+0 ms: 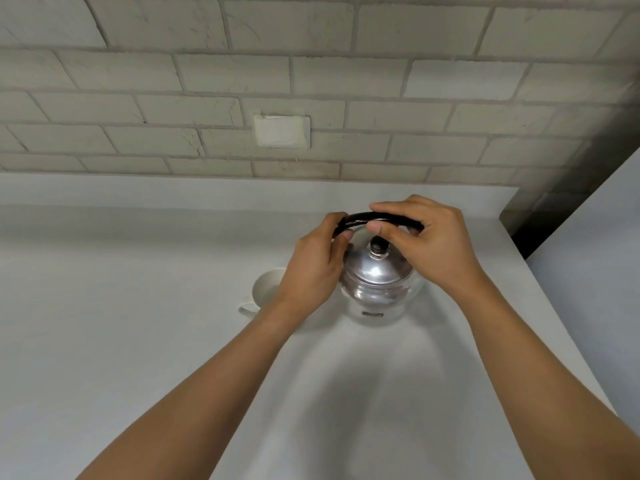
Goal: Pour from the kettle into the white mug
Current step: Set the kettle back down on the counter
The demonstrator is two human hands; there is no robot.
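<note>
A glass kettle (377, 292) with a shiny metal lid and a black knob stands on the white counter (138, 306). Its black arched handle (363, 218) rises over the lid. My left hand (311, 271) grips the handle's left end, and my right hand (426, 244) holds its right half from above. A white mug (265, 289) stands just left of the kettle, upright, its handle toward me; my left wrist covers part of it. The kettle's spout is hidden.
A pale brick wall runs along the back of the counter, with a white wall plate (282, 131) above the kettle. The counter's right edge (554, 306) drops off beside a dark gap at the far right corner.
</note>
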